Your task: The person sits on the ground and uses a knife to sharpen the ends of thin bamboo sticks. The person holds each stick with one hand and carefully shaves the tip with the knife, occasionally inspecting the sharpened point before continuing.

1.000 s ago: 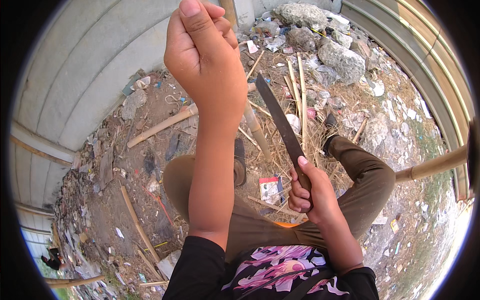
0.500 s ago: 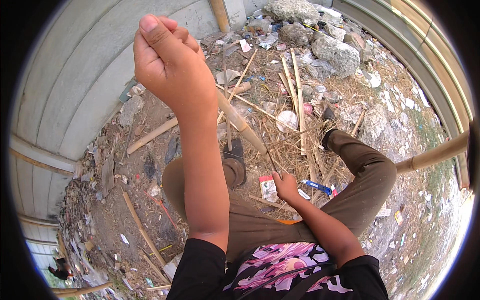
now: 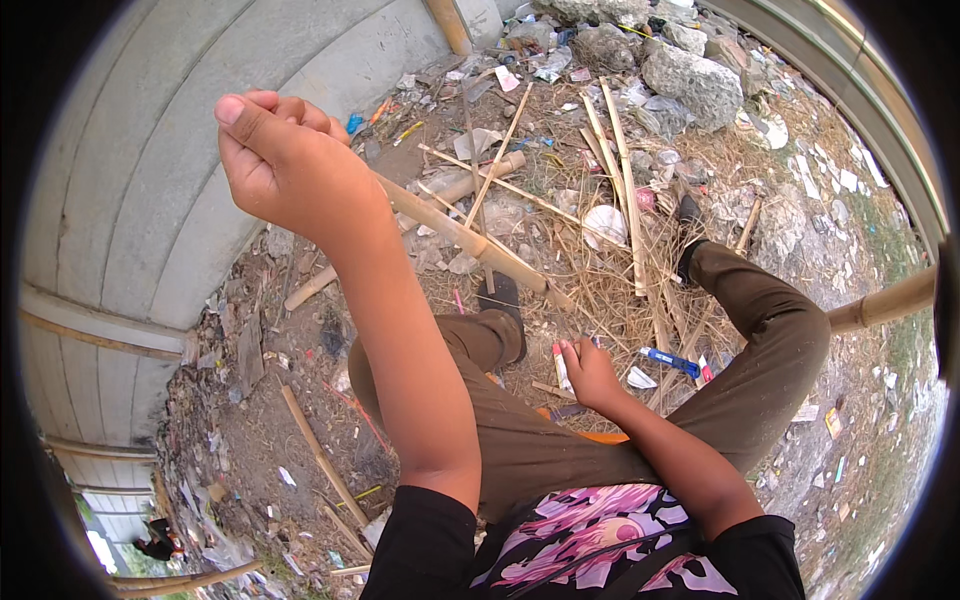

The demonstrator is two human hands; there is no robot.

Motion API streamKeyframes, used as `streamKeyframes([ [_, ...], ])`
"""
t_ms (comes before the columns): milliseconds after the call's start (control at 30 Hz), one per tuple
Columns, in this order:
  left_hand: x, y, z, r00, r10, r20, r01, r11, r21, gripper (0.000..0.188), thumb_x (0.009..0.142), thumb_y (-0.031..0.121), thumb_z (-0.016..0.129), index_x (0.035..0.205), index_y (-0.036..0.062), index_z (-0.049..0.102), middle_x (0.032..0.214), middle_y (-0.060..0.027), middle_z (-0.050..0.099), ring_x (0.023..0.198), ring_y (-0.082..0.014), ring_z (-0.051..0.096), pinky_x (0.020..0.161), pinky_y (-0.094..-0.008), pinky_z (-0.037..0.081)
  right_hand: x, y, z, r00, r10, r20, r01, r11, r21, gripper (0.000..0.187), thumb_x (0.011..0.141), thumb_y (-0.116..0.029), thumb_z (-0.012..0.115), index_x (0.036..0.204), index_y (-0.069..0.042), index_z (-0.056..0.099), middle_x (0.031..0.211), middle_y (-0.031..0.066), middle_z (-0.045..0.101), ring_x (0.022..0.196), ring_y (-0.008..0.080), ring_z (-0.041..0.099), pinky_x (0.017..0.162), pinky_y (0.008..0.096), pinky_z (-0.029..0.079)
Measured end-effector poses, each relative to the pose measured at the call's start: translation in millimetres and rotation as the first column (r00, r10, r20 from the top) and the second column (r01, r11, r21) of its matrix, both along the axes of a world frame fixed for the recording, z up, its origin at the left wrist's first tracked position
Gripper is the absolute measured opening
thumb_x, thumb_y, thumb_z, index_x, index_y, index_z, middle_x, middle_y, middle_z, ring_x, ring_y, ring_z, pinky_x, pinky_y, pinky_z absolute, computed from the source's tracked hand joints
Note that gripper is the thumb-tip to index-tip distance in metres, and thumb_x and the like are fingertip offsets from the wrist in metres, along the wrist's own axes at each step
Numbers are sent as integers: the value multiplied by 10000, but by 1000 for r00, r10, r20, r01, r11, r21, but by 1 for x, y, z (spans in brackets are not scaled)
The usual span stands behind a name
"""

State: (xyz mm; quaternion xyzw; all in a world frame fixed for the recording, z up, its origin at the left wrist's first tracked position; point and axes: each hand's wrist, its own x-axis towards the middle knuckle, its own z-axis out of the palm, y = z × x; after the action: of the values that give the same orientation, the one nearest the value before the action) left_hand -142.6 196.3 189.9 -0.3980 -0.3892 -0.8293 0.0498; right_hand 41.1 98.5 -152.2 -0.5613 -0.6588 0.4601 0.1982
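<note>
My left hand [image 3: 290, 165] is raised at the upper left, its fingers closed. A long bamboo pole [image 3: 470, 238] runs from behind that wrist down toward my right hand, in line with the fist; the grip itself is hidden. Low between my legs, my right hand [image 3: 592, 375] is closed on the knife whose thin dark blade shows in the earlier frame; now that blade cannot be made out. The pole's lower end lies just above my right hand. Beside that hand are a red-and-white packet [image 3: 561, 366] and a blue box cutter [image 3: 670, 362].
Split bamboo strips [image 3: 625, 185] and dry straw [image 3: 600, 270] litter the ground ahead. Large rocks [image 3: 692, 88] stand at the far right. A concrete wall [image 3: 160, 190] rises on the left; a thick bamboo pole [image 3: 885, 300] is beyond my right knee.
My left hand has moved left and down, and the bamboo pole now slants more flatly. My right hand has shifted slightly right, its knife blade no longer distinct. The whole view has shifted too.
</note>
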Motion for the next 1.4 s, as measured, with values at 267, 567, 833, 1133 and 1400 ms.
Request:
streamKeyframes([
  [267, -5, 4, 4, 998, 64, 29, -64, 998, -15, 399, 1044, 390, 480, 814, 64, 450, 628, 16, 358, 522, -62, 295, 455, -245, 207, 16, 16, -17, 992, -105, 63, 117, 964, -237, 516, 932, -392, 560, 734, 73, 659, 693, 284, 643, 708, 438, 663, 691, 490, 512],
  [567, -6, 10, -4, 997, 64, 40, -64, 998, -5, 361, 1046, 319, 455, 872, 3, 458, 667, -30, 386, 563, -92, 297, 479, -254, 218, 7, 11, 62, 976, 68, -207, -27, 980, 195, 296, 893, -244, 682, 840, 20, 560, 582, 205, 588, 548, 382, 610, 538, 449, 465],
  [833, -5, 12, 0, 999, 24, 36, -23, 999, -24, 352, 1041, 308, 464, 856, 9, 457, 657, -28, 386, 552, -92, 301, 477, -255, 215, 31, 12, -69, 992, 6, 126, 41, 930, -366, 322, 882, -226, 625, 751, 65, 589, 617, 215, 623, 554, 342, 649, 562, 433, 531],
  [1133, 0, 13, -1, 1000, 2, 8, -2, 1000, 7, 391, 1028, 363, 505, 826, 30, 468, 622, 0, 391, 517, -74, 316, 461, -245, 220, 22, 18, -13, 930, -266, -255, 100, 849, -519, 227, 865, -185, 658, 803, 17, 575, 547, 141, 567, 455, 271, 550, 465, 409, 424],
  [1400, -6, 7, -4, 1000, -2, 10, 2, 1000, 5, 332, 1035, 276, 483, 894, -24, 465, 699, -48, 397, 586, -99, 314, 480, -247, 223, -4, -9, 30, 965, -9, -263, 34, 995, 92, 327, 907, -211, 651, 728, 47, 561, 534, 177, 535, 495, 230, 581, 524, 370, 460],
])
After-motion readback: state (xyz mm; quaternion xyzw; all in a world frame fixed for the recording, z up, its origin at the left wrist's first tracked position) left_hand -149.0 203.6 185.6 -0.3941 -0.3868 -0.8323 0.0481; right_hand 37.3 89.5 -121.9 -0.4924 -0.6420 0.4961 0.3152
